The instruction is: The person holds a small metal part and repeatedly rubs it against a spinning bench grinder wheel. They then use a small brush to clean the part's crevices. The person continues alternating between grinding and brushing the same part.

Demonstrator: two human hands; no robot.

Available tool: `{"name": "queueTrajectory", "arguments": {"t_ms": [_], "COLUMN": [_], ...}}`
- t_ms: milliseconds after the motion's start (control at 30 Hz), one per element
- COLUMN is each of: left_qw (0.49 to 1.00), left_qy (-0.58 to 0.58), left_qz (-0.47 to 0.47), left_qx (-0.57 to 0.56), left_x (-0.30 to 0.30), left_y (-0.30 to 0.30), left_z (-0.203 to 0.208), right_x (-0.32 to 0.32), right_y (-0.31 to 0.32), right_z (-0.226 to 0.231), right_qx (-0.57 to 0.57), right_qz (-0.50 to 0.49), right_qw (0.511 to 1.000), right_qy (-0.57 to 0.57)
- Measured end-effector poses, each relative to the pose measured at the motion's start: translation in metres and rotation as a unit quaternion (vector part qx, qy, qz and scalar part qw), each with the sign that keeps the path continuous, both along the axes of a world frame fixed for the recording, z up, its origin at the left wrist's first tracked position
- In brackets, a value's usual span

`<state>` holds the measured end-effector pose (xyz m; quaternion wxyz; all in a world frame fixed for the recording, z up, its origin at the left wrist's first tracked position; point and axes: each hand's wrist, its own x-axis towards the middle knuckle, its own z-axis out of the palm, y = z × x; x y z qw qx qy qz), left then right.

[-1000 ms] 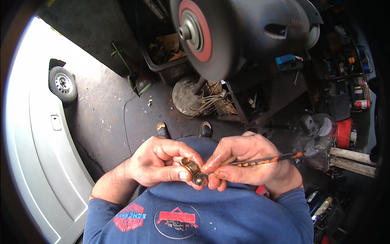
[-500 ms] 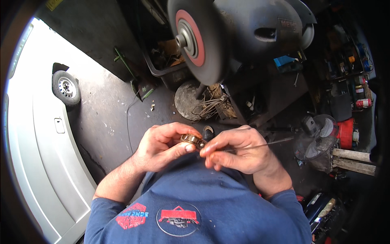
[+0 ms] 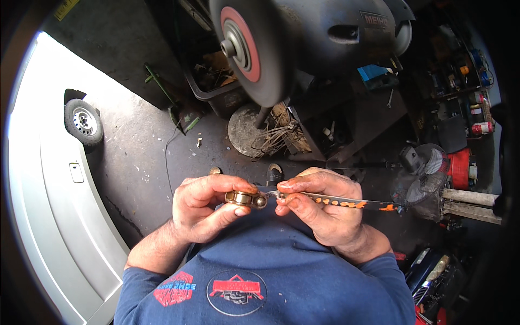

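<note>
Dark workshop floor [image 3: 132, 162], speckled with pale marks, spreads beyond and to the left of the hands. Held up before the person's blue shirt [image 3: 260, 254], the left hand [image 3: 203, 208] pinches a brass-coloured metal part [image 3: 242, 199] between thumb and fingers, its rounded end towards the other hand. Just to its right, the right hand [image 3: 325, 206] grips a narrow dark strip [image 3: 346, 202] with orange patches, which runs out past the knuckles to the right.

The step in hand looks like close work at the part's rounded end, with something thin and shiny bridging the gap between the two sets of fingertips. As I judge it, the next move calls for a steady left pinch and small, careful turns of the right fingers.

Beyond the hands, slightly left, stands a black bin [image 3: 201, 95]; further ahead looms a grinding wheel [image 3: 273, 70]. Right of the hands is a fan [image 3: 425, 168], and well off to the left a white vehicle [image 3: 59, 216], cut by the rim.

The fingers hide the part's underside and the strip's near end. Whether the shiny piece belongs to either, I cannot tell. The wheel's edge is blurred, and the far-right shelves sink into shadow.
</note>
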<state>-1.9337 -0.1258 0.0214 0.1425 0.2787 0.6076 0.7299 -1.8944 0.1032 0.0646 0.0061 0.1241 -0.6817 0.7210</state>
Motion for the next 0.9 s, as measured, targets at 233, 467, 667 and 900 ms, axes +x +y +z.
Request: {"name": "queueTrajectory", "arguments": {"t_ms": [233, 467, 667, 900], "left_qw": [1.000, 1.000, 0.995, 0.981], "left_qy": [0.003, 0.002, -0.070, -0.119], "left_qz": [0.019, -0.014, -0.067, -0.122], "left_qx": [-0.017, -0.012, 0.030, 0.094], "left_x": [0.008, 0.007, 0.006, 0.003], "left_y": [0.002, -0.001, 0.000, 0.001], "left_z": [0.012, 0.013, 0.014, 0.014], "right_x": [0.005, 0.004, 0.004, -0.001], "right_y": [0.001, 0.003, 0.003, 0.002], "right_z": [0.003, 0.010, 0.011, 0.014], "right_qx": [-0.017, 0.048, 0.064, 0.038], "right_qz": [-0.008, 0.013, 0.030, 0.045], "right_qw": [1.000, 0.999, 0.997, 0.998], "right_qy": [-0.009, -0.003, 0.022, -0.011]}}
